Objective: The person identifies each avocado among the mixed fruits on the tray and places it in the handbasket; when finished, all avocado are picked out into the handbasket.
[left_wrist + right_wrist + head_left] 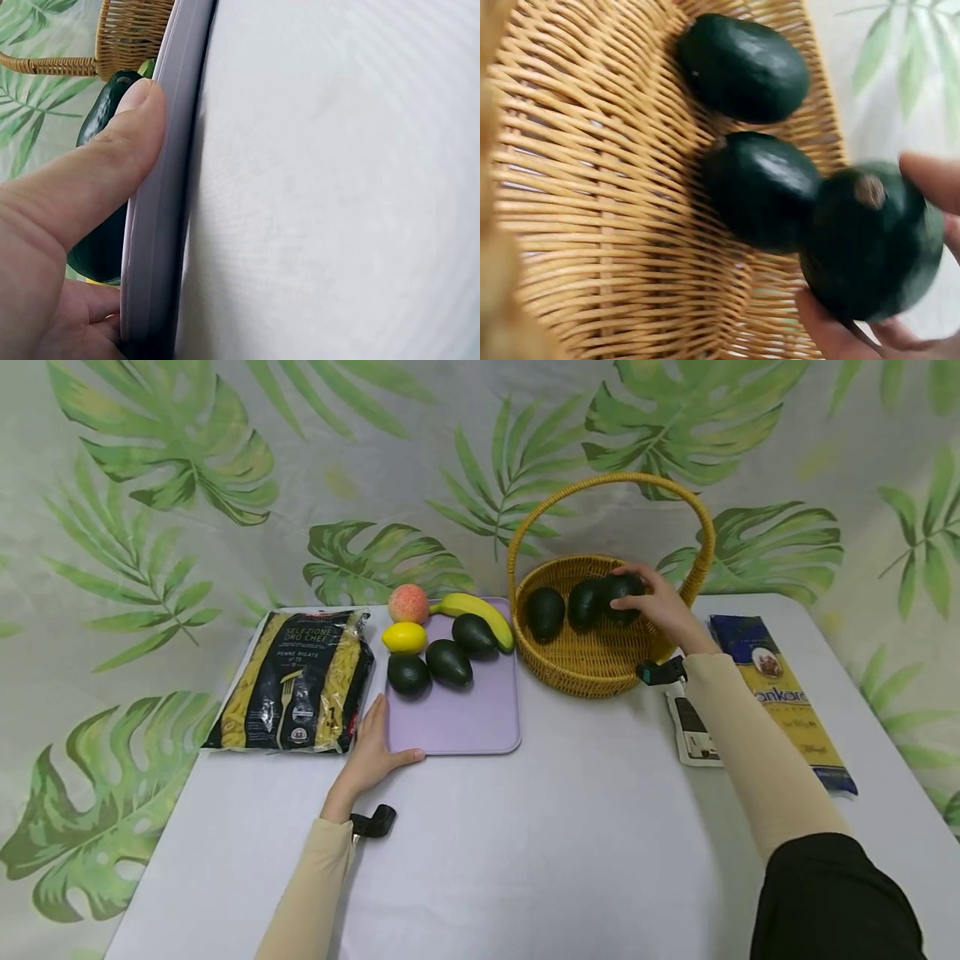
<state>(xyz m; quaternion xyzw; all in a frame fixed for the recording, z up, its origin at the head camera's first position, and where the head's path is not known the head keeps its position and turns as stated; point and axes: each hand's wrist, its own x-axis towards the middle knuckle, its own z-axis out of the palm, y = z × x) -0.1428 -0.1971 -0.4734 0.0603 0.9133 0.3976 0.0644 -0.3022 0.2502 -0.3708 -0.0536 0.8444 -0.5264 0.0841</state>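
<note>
One round, golden-brown wicker basket with a hoop handle [551,670] stands right of upper centre in the head view; a flat lilac tray with a raised rim [465,718] lies at mid-frame. At the tray's lower-left corner, the left hand [377,753] rests with fingers extended, unclenched. The right hand [667,610] grasps a dark-green oval avocado [870,247], unreleased, over the basket. The work looks about halfway — two other avocados [744,67] lie in the basket, three more [450,663] on the tray, with a curved yellow banana [461,604], a pinkish-orange peach [408,604] and a bright-yellow lemon [403,637].

Only the right wrist view shows the held avocado's brown stem end; the left wrist view shows the thumb against the tray's outer rim — but most fruit only the head view shows.
</note>
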